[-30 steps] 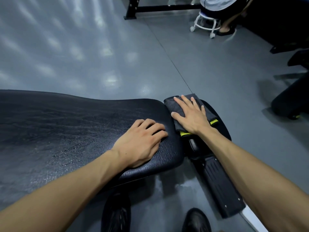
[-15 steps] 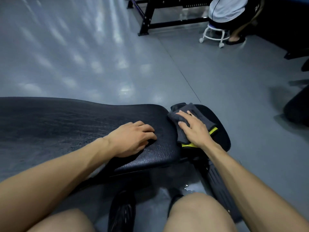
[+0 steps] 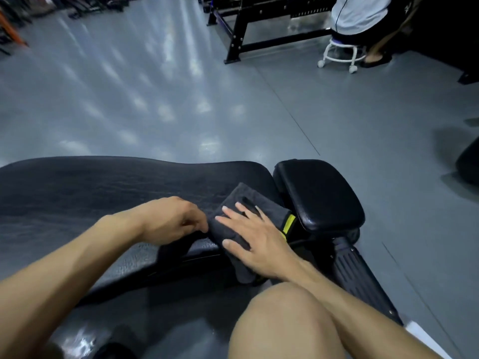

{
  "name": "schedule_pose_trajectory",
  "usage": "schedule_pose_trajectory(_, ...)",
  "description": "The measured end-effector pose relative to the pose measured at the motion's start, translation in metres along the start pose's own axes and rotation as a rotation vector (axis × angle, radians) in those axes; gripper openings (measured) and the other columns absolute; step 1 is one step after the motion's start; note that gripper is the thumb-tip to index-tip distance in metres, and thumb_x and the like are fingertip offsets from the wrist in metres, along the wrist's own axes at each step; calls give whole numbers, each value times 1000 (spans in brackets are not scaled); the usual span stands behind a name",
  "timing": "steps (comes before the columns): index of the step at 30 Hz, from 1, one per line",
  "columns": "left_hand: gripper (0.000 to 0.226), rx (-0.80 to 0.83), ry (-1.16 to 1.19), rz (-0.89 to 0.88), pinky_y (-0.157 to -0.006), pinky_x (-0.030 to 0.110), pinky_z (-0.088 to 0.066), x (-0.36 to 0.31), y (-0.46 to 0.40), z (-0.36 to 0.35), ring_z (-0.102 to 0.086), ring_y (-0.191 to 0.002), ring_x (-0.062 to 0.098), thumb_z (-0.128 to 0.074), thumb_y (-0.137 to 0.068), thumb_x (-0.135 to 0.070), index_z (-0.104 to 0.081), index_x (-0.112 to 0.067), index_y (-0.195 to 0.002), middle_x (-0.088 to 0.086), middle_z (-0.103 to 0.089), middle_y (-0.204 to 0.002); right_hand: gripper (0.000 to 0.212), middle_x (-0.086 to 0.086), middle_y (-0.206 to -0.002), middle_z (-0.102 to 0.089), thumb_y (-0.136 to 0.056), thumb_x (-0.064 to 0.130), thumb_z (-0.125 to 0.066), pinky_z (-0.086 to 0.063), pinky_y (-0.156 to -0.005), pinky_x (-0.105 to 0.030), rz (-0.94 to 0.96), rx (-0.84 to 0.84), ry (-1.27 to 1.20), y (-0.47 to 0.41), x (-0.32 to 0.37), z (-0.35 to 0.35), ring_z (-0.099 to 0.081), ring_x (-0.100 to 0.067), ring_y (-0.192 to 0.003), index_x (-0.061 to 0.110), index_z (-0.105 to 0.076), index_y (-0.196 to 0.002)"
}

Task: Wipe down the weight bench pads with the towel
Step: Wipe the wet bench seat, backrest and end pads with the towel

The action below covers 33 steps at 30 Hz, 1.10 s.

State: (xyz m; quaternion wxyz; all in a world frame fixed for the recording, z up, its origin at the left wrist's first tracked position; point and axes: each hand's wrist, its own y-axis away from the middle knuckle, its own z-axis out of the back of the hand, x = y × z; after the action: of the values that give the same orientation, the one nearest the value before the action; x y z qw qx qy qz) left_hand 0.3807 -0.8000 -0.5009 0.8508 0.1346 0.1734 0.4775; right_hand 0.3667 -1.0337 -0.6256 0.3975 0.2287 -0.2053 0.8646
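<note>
From here the right hand [image 3: 255,244] presses flat on the dark towel [image 3: 248,203] at the long bench pad's [image 3: 103,193] end, left hand [image 3: 171,221] pinching its edge; wiping looks unfinished.

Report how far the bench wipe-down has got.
Done: cannot confirm; the small pad lies bare beside the towel, with no visible sign of wiping. In hand: the right hand presses the dark towel flat on the near end of the long pad; the left hand touches its edge. Left: seemingly most of the long pad.
</note>
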Motion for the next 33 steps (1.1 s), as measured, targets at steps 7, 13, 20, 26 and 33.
schedule_pose_trajectory(7, 32, -225, 46, 92, -86, 36, -52, 66, 66, -6, -63, -98, 7, -55, -94, -24, -61, -48, -115, -24, -63, -108, 63, 13, -169, -15, -98, 69, -29, 1, -123, -61, -362, 23, 148, -113, -69, 22, -2, -17, -157, 45, -26, -156)
schedule_pose_trajectory(13, 37, -313, 91, 148, -88, 36, -53, 88, 82, 0, -63, -102, 6, -58, -94, -16, -66, -44, -116, -26, -63, -114, 72, 14, -169, -15, -93, 72, -30, -2, -126, -51, -85, 69, 145, -99, 18, -11, -7, -19, -157, 42, -23, -158)
schedule_pose_trajectory(20, 42, -344, 111, 131, -89, 33, -51, 95, 76, 5, -63, -101, 8, -60, -91, -9, -67, -41, -116, -22, -65, -114, 78, 21, -168, -9, -83, 86, -30, 2, -115, -76, -90, 135, 201, -133, -26, 11, 3, -16, -157, 55, -20, -154)
schedule_pose_trajectory(26, 41, -370, 104, 178, -87, 30, -48, 101, 106, 4, -60, -100, 5, -58, -93, -12, -66, -42, -119, -24, -63, -118, 84, 15, -159, -37, -74, 89, -32, -13, -118, -65, -387, 27, 139, -174, -49, 16, -23, -16, -151, 51, -35, -149)
schedule_pose_trajectory(33, 43, -376, 150, 252, -91, 35, -51, 113, 129, -2, -60, -100, 4, -55, -92, -9, -66, -41, -118, -26, -61, -111, 81, 20, -166, -17, -78, 80, -34, -2, -124, -56, -141, 204, 100, -139, 11, 8, -5, -14, -157, 52, -24, -153)
